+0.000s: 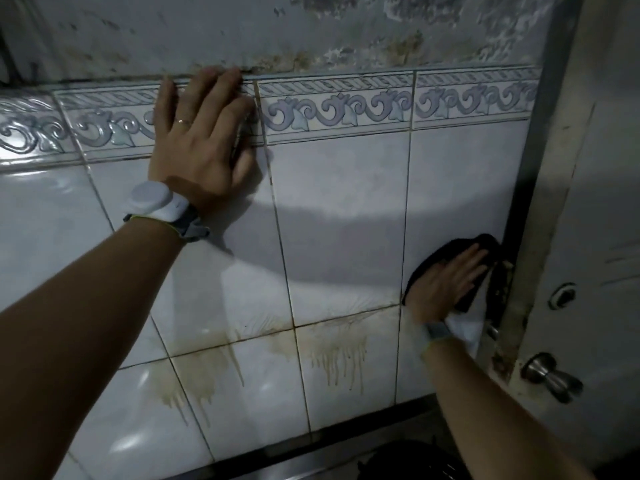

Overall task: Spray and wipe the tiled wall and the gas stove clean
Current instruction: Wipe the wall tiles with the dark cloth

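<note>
The person's left hand (202, 140) lies flat, fingers straight, on the glossy white tiled wall (339, 209) across its blue scroll-patterned border tiles (332, 105). The right hand (446, 282) presses a black cloth (485, 242) against the wall just beside a grey metal door frame (540, 209). Brown drip stains (339, 355) streak the lower tiles. A round silver doorknob (550, 375) sits at the right.

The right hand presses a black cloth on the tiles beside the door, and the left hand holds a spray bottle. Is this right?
Not quite: the head view shows the left hand resting flat on the patterned tiles, holding nothing.
</note>
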Demonstrator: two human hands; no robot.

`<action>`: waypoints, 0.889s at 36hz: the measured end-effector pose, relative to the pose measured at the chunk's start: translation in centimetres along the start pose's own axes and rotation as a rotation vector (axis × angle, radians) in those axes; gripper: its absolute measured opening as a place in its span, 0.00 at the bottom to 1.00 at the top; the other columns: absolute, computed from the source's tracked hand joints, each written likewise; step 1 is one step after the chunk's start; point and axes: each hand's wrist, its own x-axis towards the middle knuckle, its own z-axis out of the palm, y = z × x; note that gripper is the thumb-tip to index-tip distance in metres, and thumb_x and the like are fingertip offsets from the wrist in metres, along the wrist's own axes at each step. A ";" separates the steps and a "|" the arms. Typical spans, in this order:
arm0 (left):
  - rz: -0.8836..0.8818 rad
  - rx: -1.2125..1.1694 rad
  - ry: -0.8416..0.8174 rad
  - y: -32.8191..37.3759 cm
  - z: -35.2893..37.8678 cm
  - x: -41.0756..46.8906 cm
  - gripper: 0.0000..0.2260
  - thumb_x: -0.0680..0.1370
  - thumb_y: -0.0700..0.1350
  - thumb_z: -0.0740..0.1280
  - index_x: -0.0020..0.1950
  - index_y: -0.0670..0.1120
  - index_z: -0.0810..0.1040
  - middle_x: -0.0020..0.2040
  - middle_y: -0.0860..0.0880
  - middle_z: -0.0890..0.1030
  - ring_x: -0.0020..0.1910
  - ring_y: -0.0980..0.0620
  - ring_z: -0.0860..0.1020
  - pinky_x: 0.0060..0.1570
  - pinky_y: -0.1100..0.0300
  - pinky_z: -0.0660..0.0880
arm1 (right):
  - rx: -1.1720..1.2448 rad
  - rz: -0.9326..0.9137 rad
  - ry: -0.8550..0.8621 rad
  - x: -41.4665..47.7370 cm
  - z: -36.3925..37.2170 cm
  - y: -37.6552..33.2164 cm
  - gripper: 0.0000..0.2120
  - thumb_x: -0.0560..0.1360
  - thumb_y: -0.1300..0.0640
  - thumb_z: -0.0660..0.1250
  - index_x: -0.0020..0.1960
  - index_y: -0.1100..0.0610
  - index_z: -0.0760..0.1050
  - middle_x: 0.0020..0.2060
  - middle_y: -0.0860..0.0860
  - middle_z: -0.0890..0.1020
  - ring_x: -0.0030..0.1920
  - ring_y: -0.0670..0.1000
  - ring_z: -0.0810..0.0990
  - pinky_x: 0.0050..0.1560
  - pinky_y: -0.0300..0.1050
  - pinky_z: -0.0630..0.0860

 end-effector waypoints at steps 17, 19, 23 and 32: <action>0.026 -0.003 0.052 -0.4 0.5 -0.2 0.20 0.80 0.51 0.61 0.69 0.43 0.75 0.74 0.44 0.70 0.74 0.43 0.67 0.71 0.38 0.61 | -0.105 -0.822 -0.407 -23.3 3.7 -0.1 0.29 0.82 0.43 0.49 0.79 0.42 0.42 0.73 0.45 0.64 0.73 0.58 0.62 0.74 0.58 0.46; 0.027 -0.002 0.043 -0.3 0.4 -0.1 0.20 0.80 0.51 0.61 0.69 0.43 0.75 0.74 0.44 0.70 0.75 0.43 0.66 0.71 0.37 0.61 | -0.132 -0.788 -0.387 -20.4 3.5 1.3 0.26 0.84 0.44 0.43 0.80 0.45 0.42 0.74 0.49 0.66 0.74 0.61 0.59 0.74 0.58 0.46; 0.030 0.005 0.046 -0.4 0.6 -0.3 0.24 0.79 0.56 0.63 0.69 0.43 0.75 0.75 0.44 0.69 0.75 0.43 0.66 0.70 0.36 0.62 | -0.116 -0.631 -0.318 -13.4 2.7 4.7 0.26 0.84 0.43 0.39 0.80 0.48 0.39 0.80 0.49 0.43 0.79 0.56 0.40 0.76 0.56 0.42; 0.004 -0.014 0.053 -0.2 0.9 -0.4 0.25 0.78 0.58 0.64 0.70 0.44 0.74 0.75 0.44 0.69 0.75 0.43 0.65 0.70 0.36 0.61 | -0.054 0.011 -0.088 -3.2 1.9 7.5 0.33 0.82 0.44 0.30 0.78 0.62 0.49 0.77 0.61 0.56 0.77 0.63 0.56 0.76 0.42 0.36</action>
